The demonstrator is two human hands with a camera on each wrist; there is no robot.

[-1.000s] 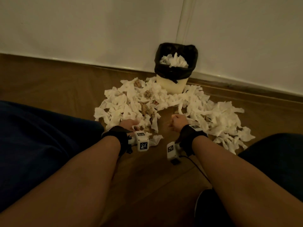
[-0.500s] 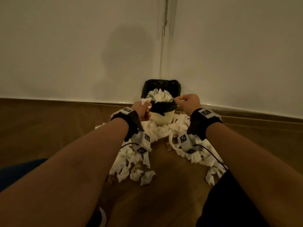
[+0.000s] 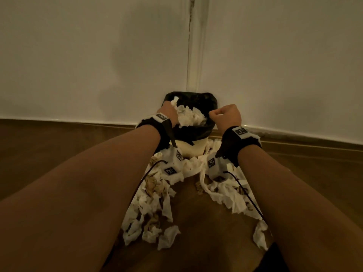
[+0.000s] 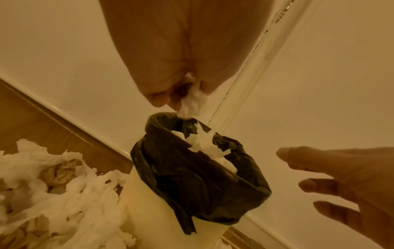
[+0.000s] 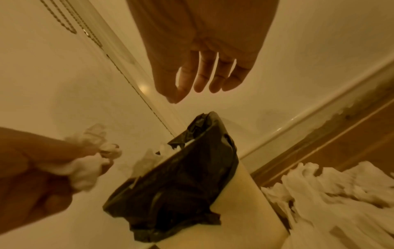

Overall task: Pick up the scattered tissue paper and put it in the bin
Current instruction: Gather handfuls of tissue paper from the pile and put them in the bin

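A cream bin [image 3: 189, 147] with a black liner [image 4: 192, 176] stands against the wall, heaped with white tissue [image 3: 191, 116]. My left hand [image 3: 168, 109] hovers over its left rim and grips a wad of tissue [image 4: 192, 99] that hangs down towards the liner. In the right wrist view the same wad [image 5: 85, 166] bulges out of my left hand [image 5: 42, 160]. My right hand [image 3: 225, 114] is level with the bin's right rim. Its fingers [image 5: 202, 82] hang loose and hold nothing; the left wrist view also shows it spread [image 4: 319, 176].
Torn tissue [image 3: 153, 209] lies scattered on the wooden floor [image 3: 196, 222] in front of the bin, with more to the right [image 3: 225, 195] and some brown scraps [image 3: 155, 185] mixed in. A white wall with a skirting board [image 3: 78, 122] runs right behind the bin.
Both hands have risen from the floor pile to the bin. The left hand has carried its tissue over the rim. The right hand is now loose and empty.
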